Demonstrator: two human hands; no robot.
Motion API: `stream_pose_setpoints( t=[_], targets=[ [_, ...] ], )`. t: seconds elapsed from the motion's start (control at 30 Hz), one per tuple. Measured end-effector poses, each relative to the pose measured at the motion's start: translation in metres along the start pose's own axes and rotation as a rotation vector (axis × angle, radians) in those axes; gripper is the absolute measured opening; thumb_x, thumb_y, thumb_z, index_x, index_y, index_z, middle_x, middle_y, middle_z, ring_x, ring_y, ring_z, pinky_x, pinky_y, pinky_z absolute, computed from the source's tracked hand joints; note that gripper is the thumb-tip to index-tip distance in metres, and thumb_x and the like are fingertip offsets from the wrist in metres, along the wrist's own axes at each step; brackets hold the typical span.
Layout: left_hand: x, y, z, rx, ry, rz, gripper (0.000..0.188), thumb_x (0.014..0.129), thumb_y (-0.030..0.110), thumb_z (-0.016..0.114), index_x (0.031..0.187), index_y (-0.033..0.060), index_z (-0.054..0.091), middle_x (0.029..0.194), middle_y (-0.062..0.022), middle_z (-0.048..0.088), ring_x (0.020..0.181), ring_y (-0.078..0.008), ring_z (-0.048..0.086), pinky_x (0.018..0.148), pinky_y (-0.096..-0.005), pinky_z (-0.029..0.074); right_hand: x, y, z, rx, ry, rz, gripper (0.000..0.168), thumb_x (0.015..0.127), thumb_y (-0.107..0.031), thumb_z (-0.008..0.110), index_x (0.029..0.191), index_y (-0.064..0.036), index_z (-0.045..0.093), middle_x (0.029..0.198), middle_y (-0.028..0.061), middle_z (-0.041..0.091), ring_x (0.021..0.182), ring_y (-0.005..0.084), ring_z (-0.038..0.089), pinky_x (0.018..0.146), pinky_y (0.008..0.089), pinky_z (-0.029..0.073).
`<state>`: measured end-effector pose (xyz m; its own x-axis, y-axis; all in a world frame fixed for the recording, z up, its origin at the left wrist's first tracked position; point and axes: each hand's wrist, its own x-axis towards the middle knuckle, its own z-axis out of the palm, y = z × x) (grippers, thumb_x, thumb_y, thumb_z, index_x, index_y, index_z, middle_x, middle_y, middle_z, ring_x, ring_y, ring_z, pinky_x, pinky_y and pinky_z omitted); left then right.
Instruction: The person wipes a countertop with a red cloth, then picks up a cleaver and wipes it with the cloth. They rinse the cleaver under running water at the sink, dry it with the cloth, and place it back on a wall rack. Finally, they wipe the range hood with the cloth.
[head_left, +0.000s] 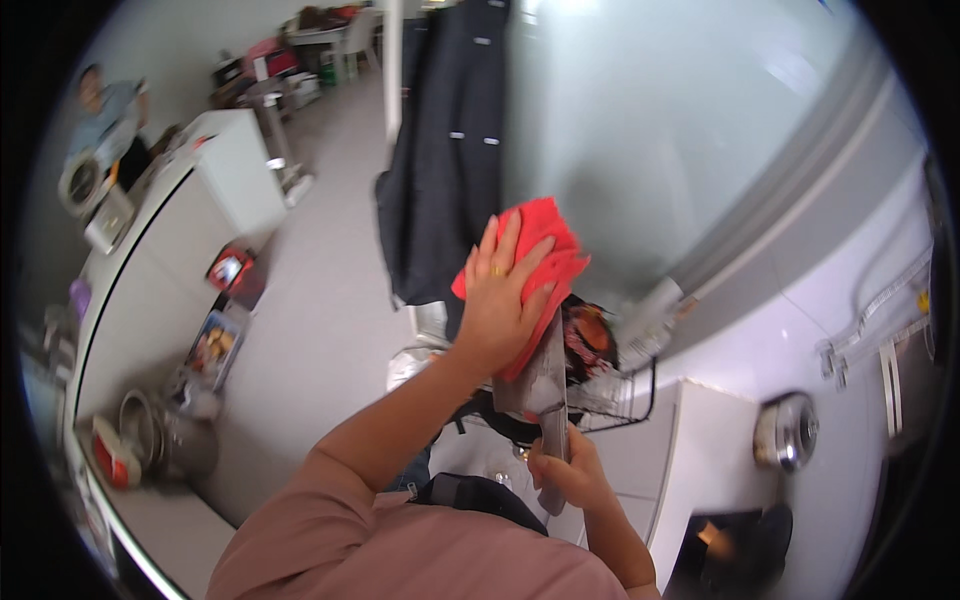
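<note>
My right hand (577, 469) grips the metal handle (553, 442) of a cleaver, whose broad blade (534, 382) points away from me. Against that blade my left hand (497, 304) presses a red cloth (551, 225), fingers spread over it, a ring on one finger. Much of the blade lies hidden under the cloth and hand. Beyond and below the cleaver is a black wire rack (651, 394), with a dark bag or package (592, 337) showing red and orange beside the blade.
Dark clothing (450, 150) hangs ahead beside a frosted glass panel (630, 135). At right, a stainless pot (786, 433) stands near a white ledge (709, 420). Left are a white cabinet (142, 277), a metal pot (184, 439) and a tray of food (216, 345). A person (109, 112) is behind the cabinet.
</note>
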<state>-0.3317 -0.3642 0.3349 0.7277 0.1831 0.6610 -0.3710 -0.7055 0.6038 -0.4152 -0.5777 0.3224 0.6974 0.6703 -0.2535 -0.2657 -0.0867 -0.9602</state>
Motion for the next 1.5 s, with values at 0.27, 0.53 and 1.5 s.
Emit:
stream_pose_setpoints(
  t=[0.27, 0.53, 1.5],
  targets=[
    [-0.136, 0.018, -0.087, 0.007, -0.043, -0.018, 0.057, 0.074, 0.014, 0.062, 0.13, 0.0125, 0.05, 0.148, -0.0214, 0.022, 0.136, -0.0445, 0.019, 0.107, -0.0548, 0.017, 0.035, 0.01, 0.072, -0.162, -0.13, 0.008, 0.029, 0.082, -0.009, 0.058, 0.108, -0.001, 0.048, 0.076, 0.0034, 0.057, 0.062, 0.0108, 0.056, 0.058, 0.0252, 0.046],
    [-0.14, -0.046, -0.254, 0.103, 0.411, -0.138, 0.049, 0.082, 0.007, 0.056, 0.13, 0.0043, 0.047, 0.147, -0.0216, 0.026, 0.137, -0.0416, 0.019, 0.11, -0.0499, 0.018, 0.04, 0.011, 0.213, -0.443, -0.427, -0.049, 0.058, 0.082, -0.015, 0.06, 0.135, -0.004, 0.04, 0.08, 0.0022, 0.057, 0.068, 0.0112, 0.056, 0.063, 0.027, 0.047],
    [-0.456, 0.042, -0.475, 0.911, 1.04, -0.717, 0.049, 0.08, -0.002, 0.045, 0.128, 0.0019, 0.049, 0.141, -0.0207, 0.037, 0.136, -0.0379, 0.026, 0.113, -0.047, 0.016, 0.047, 0.088, 0.575, -0.338, -1.65, 0.107, 0.023, 0.085, -0.006, 0.051, 0.106, 0.003, 0.045, 0.069, 0.0031, 0.054, 0.06, 0.0085, 0.052, 0.056, 0.0237, 0.046]
  ],
)
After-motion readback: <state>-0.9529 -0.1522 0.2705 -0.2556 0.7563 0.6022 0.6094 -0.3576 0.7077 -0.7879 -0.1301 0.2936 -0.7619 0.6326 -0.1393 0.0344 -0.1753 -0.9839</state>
